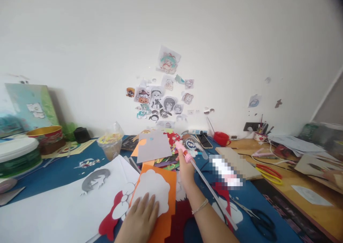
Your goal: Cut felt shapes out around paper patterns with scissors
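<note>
My left hand [143, 214] lies flat with fingers spread on a white scalloped paper cutout [153, 186]. That cutout rests on an orange sheet [171, 200]. My right hand [186, 169] is wrapped round a pink hot glue gun [182, 150], held above the table to the right of the orange sheet. A long translucent glue stick [211, 191] sticks out of its back end, running down along my forearm. Left of the orange sheet are a red bow-shaped cutout [111, 218] and a large white sheet [53, 211] with a grey hair drawing [95, 180].
A grey sheet [154, 148] tops a pile of coloured paper scraps. Black-handled scissors [262, 225] lie at the right, near red and yellow handles [269, 173]. A plastic cup [110, 144], a white-lidded tub [17, 155], a phone [205, 141] and a red mug [222, 138] stand or lie around.
</note>
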The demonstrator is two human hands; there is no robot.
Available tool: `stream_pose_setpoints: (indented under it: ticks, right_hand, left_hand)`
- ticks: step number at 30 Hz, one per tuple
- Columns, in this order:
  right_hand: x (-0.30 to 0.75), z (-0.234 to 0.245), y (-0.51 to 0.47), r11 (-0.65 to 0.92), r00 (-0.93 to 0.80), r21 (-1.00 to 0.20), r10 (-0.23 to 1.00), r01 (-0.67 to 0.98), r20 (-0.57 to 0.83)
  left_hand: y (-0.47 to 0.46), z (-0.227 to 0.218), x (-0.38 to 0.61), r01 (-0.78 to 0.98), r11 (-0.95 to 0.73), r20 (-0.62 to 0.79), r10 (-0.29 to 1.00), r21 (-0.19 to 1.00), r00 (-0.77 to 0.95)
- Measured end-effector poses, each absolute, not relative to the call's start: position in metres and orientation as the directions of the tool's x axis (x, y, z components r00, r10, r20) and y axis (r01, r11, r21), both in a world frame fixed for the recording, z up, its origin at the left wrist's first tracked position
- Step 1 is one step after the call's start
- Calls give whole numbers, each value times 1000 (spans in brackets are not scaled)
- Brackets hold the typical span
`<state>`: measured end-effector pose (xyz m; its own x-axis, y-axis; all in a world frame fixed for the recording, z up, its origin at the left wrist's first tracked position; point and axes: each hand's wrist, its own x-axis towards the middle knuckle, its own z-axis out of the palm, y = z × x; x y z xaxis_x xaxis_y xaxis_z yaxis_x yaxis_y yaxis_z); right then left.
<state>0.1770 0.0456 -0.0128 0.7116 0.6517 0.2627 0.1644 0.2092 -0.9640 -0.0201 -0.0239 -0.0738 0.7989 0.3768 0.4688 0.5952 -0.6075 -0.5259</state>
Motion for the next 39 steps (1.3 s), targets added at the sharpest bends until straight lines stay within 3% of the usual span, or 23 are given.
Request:
stream_pose_setpoints:
  ticks: [9,16,22,27,32,35,39]
  right_hand:
    - [177,-11,46,174,706,-981,685,82,180]
    - [178,-12,46,188,700,-976,683,106,208]
    - [188,-16,52,157,757,-981,626,115,189]
    - [193,-13,52,152,778,-981,598,123,191]
    - [193,-10,50,171,778,-970,580,172,240]
    - [193,-9,49,176,769,-959,573,223,284]
    - [193,-9,47,155,764,-943,555,295,331]
  left_hand:
    - [-23,-49,-6,669,-665,353,570,-332,742]
    - [0,-79,-9,595,-787,341,521,-163,782]
    - [0,-85,-11,582,-781,400,470,-227,787]
    - [-8,-99,-3,720,-634,496,546,-282,675]
    - [-24,-92,4,686,-645,363,583,-337,727]
    - [-27,-71,4,727,-644,305,661,-237,686]
    - [-19,-35,-7,826,-562,307,794,43,524]
